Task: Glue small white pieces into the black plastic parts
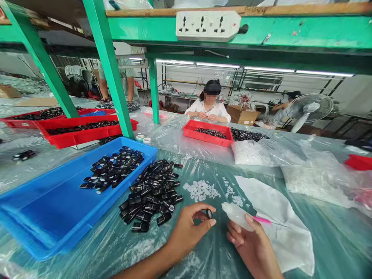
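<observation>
Pinching a black piece (pixel 209 214) right of the blue tray (pixel 65 201): left hand (pixel 186 226) nearly closed.
Farther from the tray, the right hand (pixel 257 248) curls round a whitish object (pixel 237 215), long axis slanting trayward, tip near the piece but apart.

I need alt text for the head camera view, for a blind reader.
A left hand pinches a small black part; the right hand holds a whitish translucent object. Around them on the plastic-covered table are piled black parts, a blue tray holding more, and small white pieces.
</observation>
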